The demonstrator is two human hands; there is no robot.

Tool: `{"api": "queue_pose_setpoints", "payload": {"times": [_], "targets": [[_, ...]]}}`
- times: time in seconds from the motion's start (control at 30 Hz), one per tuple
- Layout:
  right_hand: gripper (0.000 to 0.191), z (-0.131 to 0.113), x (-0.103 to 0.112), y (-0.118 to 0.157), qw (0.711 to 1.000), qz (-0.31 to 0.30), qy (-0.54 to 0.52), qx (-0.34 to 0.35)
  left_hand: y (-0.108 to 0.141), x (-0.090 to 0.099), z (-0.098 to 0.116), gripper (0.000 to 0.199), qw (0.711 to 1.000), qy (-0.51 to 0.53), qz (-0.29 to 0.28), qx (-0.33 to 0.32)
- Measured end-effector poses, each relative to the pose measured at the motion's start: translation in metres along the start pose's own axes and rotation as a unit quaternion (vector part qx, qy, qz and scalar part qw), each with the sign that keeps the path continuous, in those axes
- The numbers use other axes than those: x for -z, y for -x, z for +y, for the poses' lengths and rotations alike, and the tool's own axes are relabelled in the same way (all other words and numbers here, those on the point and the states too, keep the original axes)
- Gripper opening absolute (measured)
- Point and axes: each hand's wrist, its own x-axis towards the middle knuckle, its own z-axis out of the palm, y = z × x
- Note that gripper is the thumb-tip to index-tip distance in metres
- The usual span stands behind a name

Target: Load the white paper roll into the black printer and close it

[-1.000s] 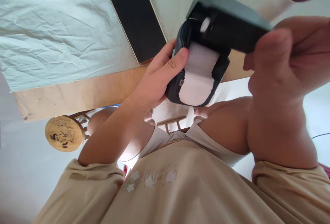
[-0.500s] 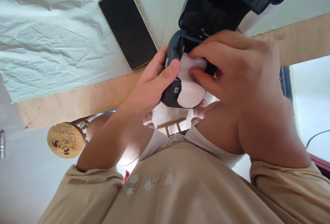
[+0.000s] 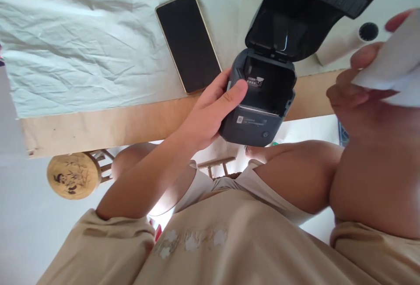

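My left hand [image 3: 213,110] grips the left side of a dark grey label printer [image 3: 249,127], thumb over its rim. The printer's black lid [image 3: 285,18] is swung up and away from me, and its paper bay is bare, with a printed sticker inside. At the right edge of the view, my right hand [image 3: 361,96] is wrapped round a white paper roll [image 3: 390,57], apart from the printer. Part of the roll is cut off by the frame, and a loose end of paper hangs from it.
A phone [image 3: 188,42] with a dark screen lies on the pale cloth [image 3: 82,48] left of the printer. Behind the printer lies a white cylinder [image 3: 341,48] with a black end. The wooden table edge [image 3: 114,127] runs across; a round stool [image 3: 74,175] stands below left.
My right hand has lifted the paper roll out of the printer and carried it to the right. The printer's bay now shows. The view has shifted slightly.
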Motion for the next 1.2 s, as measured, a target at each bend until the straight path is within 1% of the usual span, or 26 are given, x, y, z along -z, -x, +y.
{"api": "queue_pose_setpoints", "payload": {"times": [0.03,0.1,0.17,0.23,0.27,0.33,0.37,0.43,0.53,0.6,0.63,0.67,0.73,0.8,0.83,0.87,0.9,0.93,1.0,1.07,1.13,1.2], "targets": [[0.063,0.008,0.000,-0.002,0.999,0.016,-0.020,-0.027,0.000,0.000,0.000,0.025,1.000,0.005,0.001,0.000],[0.052,0.020,-0.004,-0.001,0.997,0.044,-0.046,-0.043,0.000,0.000,0.001,0.030,1.000,0.000,0.007,0.002],[0.045,0.025,-0.011,0.006,0.998,0.062,-0.021,-0.015,-0.001,0.000,0.001,0.032,1.000,-0.011,0.015,-0.001],[0.036,0.024,-0.016,0.014,0.996,0.051,0.070,0.038,0.000,0.000,0.001,0.033,0.999,-0.024,0.021,-0.001],[0.034,0.023,-0.019,0.016,0.987,0.048,0.133,0.070,0.000,0.000,0.001,0.033,0.999,-0.030,0.024,0.000],[0.032,0.018,-0.023,0.015,0.959,0.059,0.247,0.126,0.000,0.000,0.001,0.032,0.999,-0.039,0.028,-0.003],[0.032,0.016,-0.026,0.012,0.948,0.064,0.278,0.137,0.000,0.000,0.001,0.033,0.999,-0.043,0.029,-0.005],[0.034,0.015,-0.031,0.005,0.940,0.061,0.309,0.131,0.000,-0.001,0.001,0.034,0.998,-0.052,0.030,-0.002],[0.045,0.019,-0.039,-0.005,0.938,0.017,0.338,0.071,0.001,-0.003,0.002,0.032,0.998,-0.054,0.036,0.004],[0.052,0.021,-0.044,-0.007,0.937,-0.011,0.348,0.041,0.001,-0.003,0.002,0.030,0.998,-0.053,0.045,0.009],[0.056,0.021,-0.045,-0.005,0.937,-0.023,0.347,0.036,0.001,-0.004,0.002,0.030,0.997,-0.055,0.051,0.011],[0.060,0.021,-0.044,-0.003,0.939,-0.027,0.340,0.045,0.001,-0.004,0.002,0.031,0.997,-0.058,0.054,0.014],[0.063,0.021,-0.035,0.000,0.948,-0.012,0.301,0.105,0.001,-0.003,0.002,0.036,0.996,-0.063,0.053,0.018],[0.053,0.022,-0.019,0.001,0.945,0.037,0.255,0.202,0.000,-0.003,0.002,0.040,0.997,-0.061,0.044,0.016],[0.044,0.025,-0.010,-0.001,0.934,0.074,0.241,0.252,0.000,-0.002,0.001,0.041,0.997,-0.060,0.040,0.016],[0.040,0.028,-0.002,-0.004,0.918,0.109,0.258,0.280,0.000,-0.002,0.001,0.041,0.997,-0.059,0.037,0.016],[0.045,0.032,0.005,-0.007,0.911,0.133,0.276,0.275,0.000,-0.001,0.001,0.040,0.998,-0.056,0.035,0.014],[0.048,0.035,0.010,-0.010,0.908,0.141,0.307,0.248,0.000,-0.001,0.002,0.038,0.998,-0.052,0.031,0.011],[0.057,0.042,0.013,-0.017,0.915,0.118,0.354,0.154,0.000,0.000,0.002,0.035,0.999,-0.043,0.022,0.009],[0.059,0.045,0.007,-0.021,0.919,0.085,0.378,0.077,0.000,0.001,0.003,0.033,0.999,-0.044,0.015,0.015],[0.059,0.044,-0.001,-0.023,0.917,0.084,0.387,0.040,0.000,0.001,0.004,0.035,0.998,-0.052,0.016,0.025],[0.064,0.040,-0.007,-0.022,0.918,0.098,0.383,0.019,0.001,0.001,0.005,0.036,0.998,-0.053,0.022,0.027]]}}
